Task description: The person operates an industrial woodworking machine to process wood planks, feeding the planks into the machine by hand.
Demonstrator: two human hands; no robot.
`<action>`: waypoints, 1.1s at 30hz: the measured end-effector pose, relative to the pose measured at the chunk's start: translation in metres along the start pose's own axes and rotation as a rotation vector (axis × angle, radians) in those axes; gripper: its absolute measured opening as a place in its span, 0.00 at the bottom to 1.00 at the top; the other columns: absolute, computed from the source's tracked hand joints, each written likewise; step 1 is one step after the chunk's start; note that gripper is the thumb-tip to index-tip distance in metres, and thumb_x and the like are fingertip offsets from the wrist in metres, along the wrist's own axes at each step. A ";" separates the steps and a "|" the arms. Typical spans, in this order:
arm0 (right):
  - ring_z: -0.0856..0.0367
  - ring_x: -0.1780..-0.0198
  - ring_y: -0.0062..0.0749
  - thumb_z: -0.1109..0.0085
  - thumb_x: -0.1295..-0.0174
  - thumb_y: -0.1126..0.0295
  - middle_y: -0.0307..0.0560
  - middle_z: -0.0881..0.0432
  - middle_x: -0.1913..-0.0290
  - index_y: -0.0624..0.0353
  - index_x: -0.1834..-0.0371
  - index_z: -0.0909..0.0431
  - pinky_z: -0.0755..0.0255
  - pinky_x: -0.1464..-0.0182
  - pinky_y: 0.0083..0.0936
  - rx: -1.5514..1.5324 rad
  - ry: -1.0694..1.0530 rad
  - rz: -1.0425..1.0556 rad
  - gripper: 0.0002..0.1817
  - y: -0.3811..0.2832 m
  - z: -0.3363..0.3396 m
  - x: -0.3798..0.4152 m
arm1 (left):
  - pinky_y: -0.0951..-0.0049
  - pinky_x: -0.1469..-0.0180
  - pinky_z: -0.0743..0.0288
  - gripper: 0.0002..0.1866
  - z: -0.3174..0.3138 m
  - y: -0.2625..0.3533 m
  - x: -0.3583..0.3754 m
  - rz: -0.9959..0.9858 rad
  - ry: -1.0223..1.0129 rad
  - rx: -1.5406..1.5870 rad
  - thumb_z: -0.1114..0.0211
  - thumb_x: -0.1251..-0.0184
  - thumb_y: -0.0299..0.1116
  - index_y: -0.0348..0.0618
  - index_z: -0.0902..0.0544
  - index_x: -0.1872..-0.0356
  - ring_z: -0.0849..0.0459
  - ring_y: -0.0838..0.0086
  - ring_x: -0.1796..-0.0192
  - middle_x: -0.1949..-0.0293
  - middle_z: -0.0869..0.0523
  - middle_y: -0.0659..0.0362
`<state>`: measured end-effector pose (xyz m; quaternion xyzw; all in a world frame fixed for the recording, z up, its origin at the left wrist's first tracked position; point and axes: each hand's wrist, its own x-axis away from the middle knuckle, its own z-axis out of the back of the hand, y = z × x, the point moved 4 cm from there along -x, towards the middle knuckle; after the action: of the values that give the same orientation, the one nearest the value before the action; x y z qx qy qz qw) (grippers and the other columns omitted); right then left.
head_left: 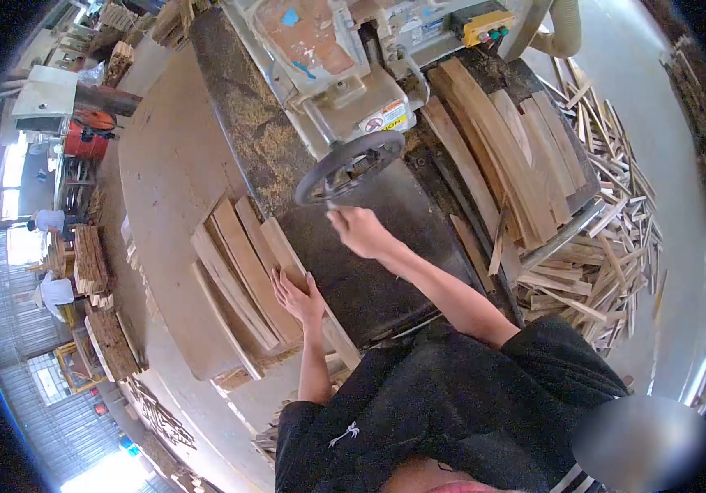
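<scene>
My right hand (361,232) is closed around the small crank handle of a dark handwheel (313,182) at the front of a woodworking machine (332,107). Lower and to the left, my left hand (297,297) lies with its fingers stretched out on a wooden board (281,246) at the edge of the machine's dark table (369,287). Several more boards (242,255) lie side by side just left of that hand. What the handwheel moves inside the machine is hidden.
Curved planks (493,148) are stacked on the machine table at the right. Wood offcuts (599,255) pile up on the floor beyond. Sawdust (275,156) covers the table's left part. A yellow box with buttons (489,29) sits on top. Two people (57,292) are far left.
</scene>
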<state>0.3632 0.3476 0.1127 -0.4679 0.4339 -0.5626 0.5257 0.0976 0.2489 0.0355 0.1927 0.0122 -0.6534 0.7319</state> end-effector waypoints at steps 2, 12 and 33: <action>0.17 0.61 0.72 0.48 0.22 0.56 0.74 0.18 0.67 0.70 0.67 0.20 0.23 0.60 0.55 -0.029 0.024 -0.273 0.24 0.021 0.036 0.002 | 0.47 0.20 0.48 0.38 -0.003 -0.001 -0.005 -0.005 0.005 -0.006 0.31 0.31 0.48 0.41 0.33 0.26 0.40 0.50 0.19 0.21 0.34 0.47; 0.36 0.86 0.18 0.54 0.17 0.54 0.34 0.32 0.81 0.59 0.70 0.30 0.45 0.84 0.25 -0.357 0.130 -0.391 0.23 -0.058 0.121 0.012 | 0.47 0.20 0.45 0.37 0.006 0.006 -0.002 -0.018 0.025 -0.008 0.32 0.30 0.50 0.40 0.32 0.27 0.37 0.49 0.20 0.22 0.32 0.45; 0.22 0.70 0.20 0.37 0.27 0.59 0.40 0.19 0.76 0.60 0.63 0.12 0.27 0.65 0.25 0.035 0.847 0.051 0.15 -0.024 0.271 -0.021 | 0.44 0.21 0.45 0.36 0.001 0.001 -0.003 0.088 -0.073 0.009 0.32 0.29 0.49 0.41 0.30 0.27 0.39 0.49 0.19 0.22 0.34 0.45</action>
<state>0.6255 0.3714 0.1856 -0.1756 0.6132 -0.6994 0.3225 0.0980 0.2520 0.0377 0.1724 -0.0258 -0.6272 0.7591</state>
